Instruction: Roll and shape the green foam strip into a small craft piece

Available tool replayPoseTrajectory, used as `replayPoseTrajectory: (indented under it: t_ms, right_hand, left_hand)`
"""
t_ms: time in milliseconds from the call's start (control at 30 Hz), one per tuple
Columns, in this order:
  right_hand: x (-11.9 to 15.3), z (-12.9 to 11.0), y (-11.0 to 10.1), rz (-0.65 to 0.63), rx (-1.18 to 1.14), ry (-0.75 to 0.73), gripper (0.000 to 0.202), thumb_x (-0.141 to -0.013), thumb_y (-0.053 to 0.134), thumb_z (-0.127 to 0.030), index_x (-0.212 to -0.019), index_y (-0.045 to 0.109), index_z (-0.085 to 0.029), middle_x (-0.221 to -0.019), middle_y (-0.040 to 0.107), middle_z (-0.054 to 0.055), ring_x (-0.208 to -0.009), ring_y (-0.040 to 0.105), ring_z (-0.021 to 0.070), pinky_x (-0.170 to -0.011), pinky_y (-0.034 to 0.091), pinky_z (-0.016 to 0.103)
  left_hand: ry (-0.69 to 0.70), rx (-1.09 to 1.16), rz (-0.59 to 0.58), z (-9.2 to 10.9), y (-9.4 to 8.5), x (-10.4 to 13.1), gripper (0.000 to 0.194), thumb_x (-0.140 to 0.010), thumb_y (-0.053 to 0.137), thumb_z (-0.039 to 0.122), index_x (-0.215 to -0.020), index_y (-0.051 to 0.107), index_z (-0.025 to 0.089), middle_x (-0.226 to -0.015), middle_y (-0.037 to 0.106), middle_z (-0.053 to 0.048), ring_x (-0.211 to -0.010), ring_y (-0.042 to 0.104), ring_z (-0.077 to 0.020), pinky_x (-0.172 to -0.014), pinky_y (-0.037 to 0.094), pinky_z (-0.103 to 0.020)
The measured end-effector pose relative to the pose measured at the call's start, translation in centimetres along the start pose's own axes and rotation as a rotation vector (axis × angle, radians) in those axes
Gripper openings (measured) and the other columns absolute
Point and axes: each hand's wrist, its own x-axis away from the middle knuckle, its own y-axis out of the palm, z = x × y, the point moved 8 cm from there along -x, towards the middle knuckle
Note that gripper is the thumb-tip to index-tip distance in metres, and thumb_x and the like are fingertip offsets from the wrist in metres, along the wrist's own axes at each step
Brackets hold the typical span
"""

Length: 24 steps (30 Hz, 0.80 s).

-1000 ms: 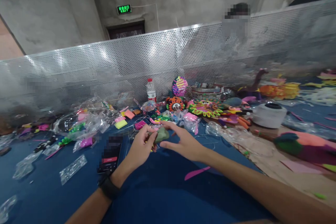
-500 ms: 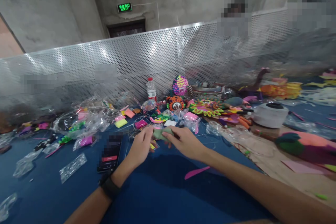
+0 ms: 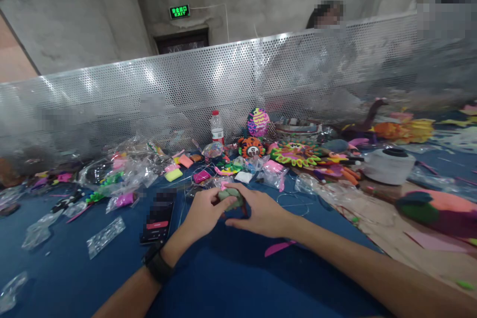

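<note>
My left hand and my right hand meet over the blue table cloth, and both pinch a lump of grey-green clay between thumbs and fingers. The lump sits low, close to the cloth, mostly covered by my fingers. A black watch band is on my left wrist. A phone lies just left of my left hand. A pink plastic clay knife lies on the cloth under my right forearm.
Plastic bags of coloured clay litter the left. Finished bright clay figures and a water bottle stand along a perforated metal screen. A white tape roll is on the right. Another person sits behind the screen.
The clay went from a stretched strip between my hands to a compact lump. Both hands came closer together and dropped toward the cloth.
</note>
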Motion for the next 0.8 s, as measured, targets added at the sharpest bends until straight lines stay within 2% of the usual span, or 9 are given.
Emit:
replayPoseTrajectory:
  t_ms: [67,133,233,333,400,467,533,633,800]
  right_hand:
    - [-0.3,0.7,-0.3,0.036,0.06,0.058,0.061,-0.077,0.067,-0.051,-0.13,0.052,-0.024,-0.085,0.072,0.004,-0.067,0.065,0.0224,-0.058,0.043,0.03]
    - [-0.7,1.1,-0.7,0.067,0.09,0.067,0.045,-0.08,0.065,-0.053,-0.117,0.061,-0.027,-0.074,0.071,0.001,-0.062,0.063,0.0203,-0.054,0.038,0.027]
    - [-0.9,1.0,-1.5,0.114,0.046,0.024,0.024,-0.086,0.059,-0.048,-0.095,0.068,-0.028,-0.069,0.07,0.0,-0.06,0.06,0.0172,-0.053,0.035,0.026]
    - [-0.8,0.6,-2.2,0.15,-0.053,-0.016,0.025,-0.092,0.05,-0.041,-0.08,0.065,-0.025,-0.068,0.069,0.0,-0.06,0.059,0.0163,-0.056,0.038,0.026]
    - [-0.7,0.3,-2.3,0.155,-0.115,-0.031,0.029,-0.093,0.046,-0.037,-0.073,0.061,-0.023,-0.064,0.066,0.0,-0.059,0.058,0.0157,-0.057,0.04,0.026]
    - [-0.6,0.1,-2.2,0.149,-0.155,-0.046,0.03,-0.094,0.044,-0.035,-0.07,0.058,-0.022,-0.06,0.063,0.0,-0.055,0.056,0.0148,-0.056,0.04,0.026]
    - [-0.6,0.0,-1.9,0.139,-0.196,-0.044,0.027,-0.094,0.043,-0.034,-0.077,0.06,-0.022,-0.06,0.062,-0.001,-0.053,0.053,0.0138,-0.054,0.04,0.026]
    - [-0.9,0.9,-1.3,0.118,-0.341,0.031,0.027,-0.095,0.043,-0.041,-0.087,0.06,-0.022,-0.061,0.06,-0.002,-0.048,0.049,0.0122,-0.049,0.038,0.025]
    - [-1.6,4.0,-0.8,0.165,-0.6,0.205,0.043,-0.091,0.046,-0.057,-0.066,0.046,-0.022,-0.049,0.043,-0.006,-0.042,0.038,0.01,-0.042,0.031,0.024]
  left_hand:
    - [0.011,-0.055,0.001,0.2,0.0,0.0,0.035,-0.084,0.059,0.044,-0.062,0.056,0.018,-0.053,0.057,0.002,-0.051,0.056,-0.0152,-0.052,0.042,-0.025]
    - [0.015,-0.055,-0.029,0.2,0.3,0.0,0.039,-0.087,0.054,0.049,-0.064,0.058,0.018,-0.053,0.058,0.001,-0.051,0.057,-0.0157,-0.053,0.043,-0.026]
    - [-0.029,0.086,-0.099,-0.4,1.1,0.0,0.044,-0.087,0.051,0.059,-0.081,0.064,0.017,-0.069,0.065,-0.002,-0.053,0.06,-0.0149,-0.052,0.046,-0.025]
    - [-0.139,0.33,-0.181,-1.3,2.1,0.0,0.057,-0.083,0.049,0.069,-0.103,0.062,0.017,-0.089,0.067,-0.007,-0.061,0.064,-0.0147,-0.052,0.05,-0.024]
    - [-0.21,0.466,-0.244,-1.5,2.8,0.2,0.065,-0.082,0.044,0.074,-0.108,0.06,0.017,-0.095,0.067,-0.011,-0.064,0.065,-0.0154,-0.051,0.051,-0.024]
    - [-0.232,0.499,-0.277,-1.4,3.0,0.4,0.065,-0.082,0.046,0.074,-0.107,0.06,0.016,-0.095,0.067,-0.011,-0.062,0.064,-0.0143,-0.05,0.051,-0.024]
    - [-0.195,0.439,-0.247,-1.1,2.6,0.1,0.059,-0.08,0.055,0.07,-0.101,0.061,0.015,-0.088,0.066,-0.008,-0.057,0.06,-0.0118,-0.05,0.05,-0.024]
    - [-0.13,0.344,-0.122,-1.1,1.3,-0.6,0.053,-0.075,0.062,0.066,-0.086,0.06,0.015,-0.068,0.06,0.0,-0.05,0.052,-0.0099,-0.048,0.048,-0.025]
    - [-0.09,0.275,0.091,-2.0,-0.7,-1.6,0.049,-0.075,0.061,0.065,-0.077,0.058,0.017,-0.047,0.046,0.007,-0.04,0.044,-0.0095,-0.041,0.04,-0.023]
